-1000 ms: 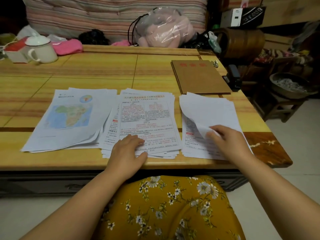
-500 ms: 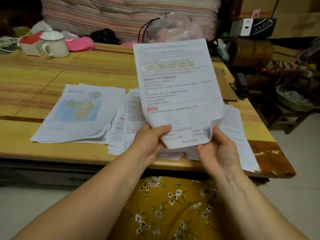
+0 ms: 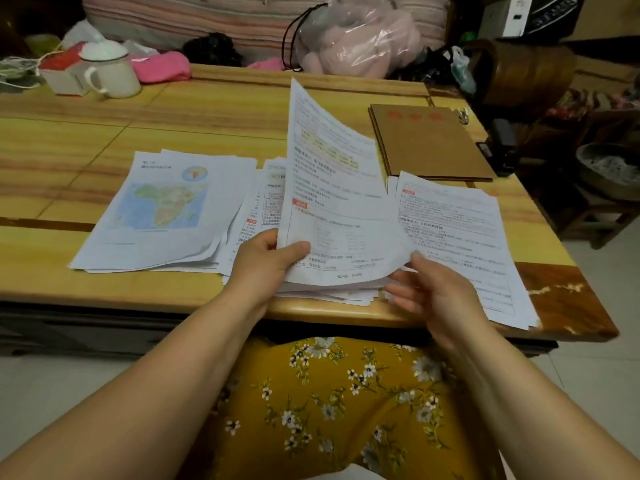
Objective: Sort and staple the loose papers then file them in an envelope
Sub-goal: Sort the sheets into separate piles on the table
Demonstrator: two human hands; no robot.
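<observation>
Sheet (image 3: 332, 188) pinched by left hand (image 3: 266, 261)

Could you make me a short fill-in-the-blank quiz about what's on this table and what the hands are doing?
1. The lifted sheet is pinched at its lower corner by the ____ hand.
2. The top page of the left pile shows a coloured ____.
3. The brown envelope lies on the table beyond the ____ pile of papers.
4. The white mug at the far left corner is covered by a ____.

Missing words: left; map; right; lid
</observation>
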